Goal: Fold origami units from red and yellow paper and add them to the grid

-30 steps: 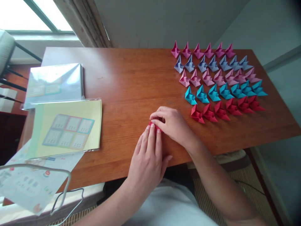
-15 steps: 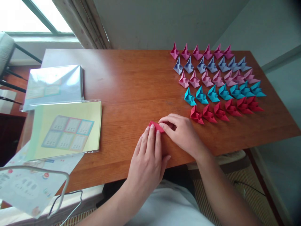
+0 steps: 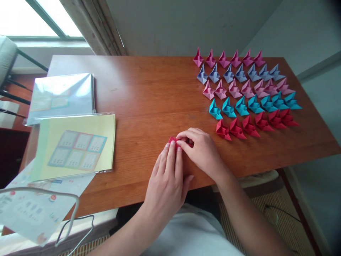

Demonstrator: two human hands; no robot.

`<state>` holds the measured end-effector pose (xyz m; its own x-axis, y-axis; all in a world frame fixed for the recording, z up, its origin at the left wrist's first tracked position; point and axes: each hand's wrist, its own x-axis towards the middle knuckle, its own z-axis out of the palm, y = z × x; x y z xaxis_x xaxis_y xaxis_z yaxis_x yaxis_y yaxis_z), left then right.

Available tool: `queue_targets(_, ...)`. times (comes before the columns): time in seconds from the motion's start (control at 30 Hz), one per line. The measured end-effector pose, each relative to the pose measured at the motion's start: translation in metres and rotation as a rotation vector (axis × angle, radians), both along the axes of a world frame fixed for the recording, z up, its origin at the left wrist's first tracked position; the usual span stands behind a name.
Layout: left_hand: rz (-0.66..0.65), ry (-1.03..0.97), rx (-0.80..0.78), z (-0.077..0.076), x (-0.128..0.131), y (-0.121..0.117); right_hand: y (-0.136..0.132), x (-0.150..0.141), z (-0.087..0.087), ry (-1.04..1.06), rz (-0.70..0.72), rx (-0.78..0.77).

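Note:
A small folded piece of red origami paper (image 3: pixel 173 139) lies on the wooden table, mostly hidden under my fingers. My left hand (image 3: pixel 167 167) rests flat, its outstretched fingertips pressing the paper's near side onto the tabletop. At the paper's right side, my right hand (image 3: pixel 198 147) pinches a flap between thumb and fingers. The nearest finished pieces are a row of red folded paper shapes with pointed tips (image 3: pixel 223 130), just to the right of my right hand.
Behind the red row stand further rows of turquoise (image 3: pixel 241 106), light pink (image 3: pixel 234 89), lavender (image 3: pixel 228 74) and magenta (image 3: pixel 223 59) folded shapes. On the left lie a yellow paper pack (image 3: pixel 80 124) and a bluish pack (image 3: pixel 64 81) in clear sleeves. A bent pale tube (image 3: pixel 53 190) crosses the lower left.
My right hand slid right along the red paper, uncovering it, then came back left, and a flap now looks folded over. My left hand has stayed in place.

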<state>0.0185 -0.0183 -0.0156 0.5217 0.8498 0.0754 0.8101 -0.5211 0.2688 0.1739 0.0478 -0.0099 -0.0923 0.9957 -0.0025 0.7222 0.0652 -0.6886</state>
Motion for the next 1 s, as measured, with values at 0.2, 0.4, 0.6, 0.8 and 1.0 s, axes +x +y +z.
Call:
queue_targets(0.2, -0.013, 0.006, -0.013, 0.001, -0.001, 0.001, 0.0, 0.0, -0.001, -0.027, 0.004, -0.001)
queue_targets(0.4, -0.012, 0.017, 0.003, 0.001, -0.002, 0.002, -0.002, 0.0, 0.001, -0.02, 0.007, 0.023)
queue_targets(0.6, -0.015, 0.03, 0.02, 0.002, -0.001, 0.002, 0.009, -0.001, 0.002, 0.004, 0.086, 0.02)
queue_targets(0.8, -0.02, 0.026, 0.024, 0.002, -0.001, 0.002, 0.02, 0.0, 0.003, 0.01, 0.157, -0.013)
queue_targets(1.0, -0.028, 0.029, 0.022, 0.0, -0.001, 0.002, 0.02, 0.002, 0.003, 0.023, 0.166, -0.022)
